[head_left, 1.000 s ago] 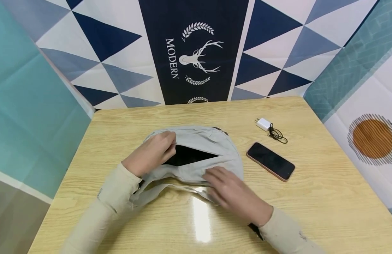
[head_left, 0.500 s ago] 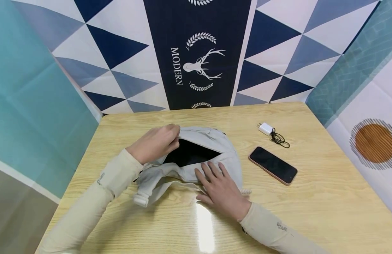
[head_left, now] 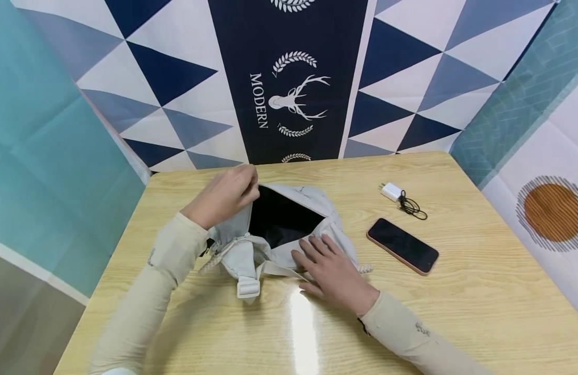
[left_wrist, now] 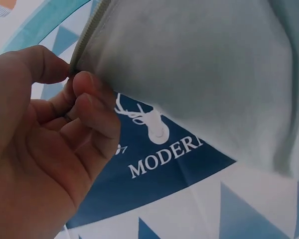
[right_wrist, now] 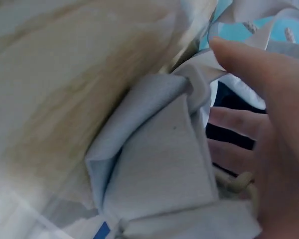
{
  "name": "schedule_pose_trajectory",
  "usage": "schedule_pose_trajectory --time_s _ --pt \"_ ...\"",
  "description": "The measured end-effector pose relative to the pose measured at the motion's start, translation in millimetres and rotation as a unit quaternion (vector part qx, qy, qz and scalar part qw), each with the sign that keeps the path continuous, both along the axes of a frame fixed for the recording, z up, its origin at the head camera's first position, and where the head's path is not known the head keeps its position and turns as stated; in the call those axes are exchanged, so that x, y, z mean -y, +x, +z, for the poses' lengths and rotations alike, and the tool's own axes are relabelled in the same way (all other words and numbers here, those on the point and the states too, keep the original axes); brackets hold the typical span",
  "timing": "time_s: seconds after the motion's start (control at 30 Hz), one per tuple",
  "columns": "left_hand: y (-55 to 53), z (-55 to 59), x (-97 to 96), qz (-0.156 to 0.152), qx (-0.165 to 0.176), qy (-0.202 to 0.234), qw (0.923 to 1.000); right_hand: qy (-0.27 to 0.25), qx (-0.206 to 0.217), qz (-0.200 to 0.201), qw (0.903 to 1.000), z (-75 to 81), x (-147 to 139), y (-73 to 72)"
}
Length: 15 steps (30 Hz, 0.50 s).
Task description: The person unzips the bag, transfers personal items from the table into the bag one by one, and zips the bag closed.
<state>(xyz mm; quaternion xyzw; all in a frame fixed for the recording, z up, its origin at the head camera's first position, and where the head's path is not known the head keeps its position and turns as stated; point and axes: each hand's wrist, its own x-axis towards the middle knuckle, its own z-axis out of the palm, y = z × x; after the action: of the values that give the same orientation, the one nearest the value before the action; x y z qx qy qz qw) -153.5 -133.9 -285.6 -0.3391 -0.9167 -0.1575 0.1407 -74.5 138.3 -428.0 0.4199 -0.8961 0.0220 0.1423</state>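
Note:
A light grey cloth bag (head_left: 312, 197) lies on the table with its zipped mouth spread wide, showing a dark interior (head_left: 284, 216). My left hand (head_left: 225, 195) pulls the far left edge of the mouth upward. The left wrist view shows thumb and fingertips pinching the zipper edge (left_wrist: 87, 37), with the pale fabric (left_wrist: 204, 59) stretched beyond. On the near side of the bag rests my right hand (head_left: 333, 276), its fingers extended and spread. From the near left of the bag hangs a strap with a white buckle (head_left: 248, 288); grey strap fabric (right_wrist: 159, 154) folds beside the right palm.
To the right of the bag lies a phone (head_left: 402, 246) with a dark screen and pink edge. Behind it are a white plug charger (head_left: 390, 191) and a coiled black cable (head_left: 411, 204). A patterned cloth (head_left: 176, 78) hangs behind the wooden table (head_left: 476, 291).
My left hand has lifted the bag's edge, and the mouth gapes wider. The buckled strap has come into view and shifted right. My right hand has settled on the near side, fingers spread.

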Motion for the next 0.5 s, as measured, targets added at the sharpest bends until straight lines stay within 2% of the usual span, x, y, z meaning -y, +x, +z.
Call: schedule_pose_trajectory --time_s 0.13,0.23,0.33,0.5 --pt "9.0 -8.8 1.0 0.012 0.012 0.024 0.9996 -0.079 -0.015 0.005 0.9967 1.0 -6 7.7" --pt "17.4 -14.3 1.8 0.018 0.01 0.035 0.9992 -0.156 -0.025 -0.007 0.9874 5.5 -18 13.2" --pt "23.6 -18.2 1.4 0.021 0.002 0.048 0.9986 -0.211 -0.028 -0.036 0.9763 11.9 -38 13.9" --pt "27.8 -22.8 -1.3 0.021 -0.028 0.067 0.9971 -0.226 -0.008 -0.094 0.9696 11.8 -82 5.3"
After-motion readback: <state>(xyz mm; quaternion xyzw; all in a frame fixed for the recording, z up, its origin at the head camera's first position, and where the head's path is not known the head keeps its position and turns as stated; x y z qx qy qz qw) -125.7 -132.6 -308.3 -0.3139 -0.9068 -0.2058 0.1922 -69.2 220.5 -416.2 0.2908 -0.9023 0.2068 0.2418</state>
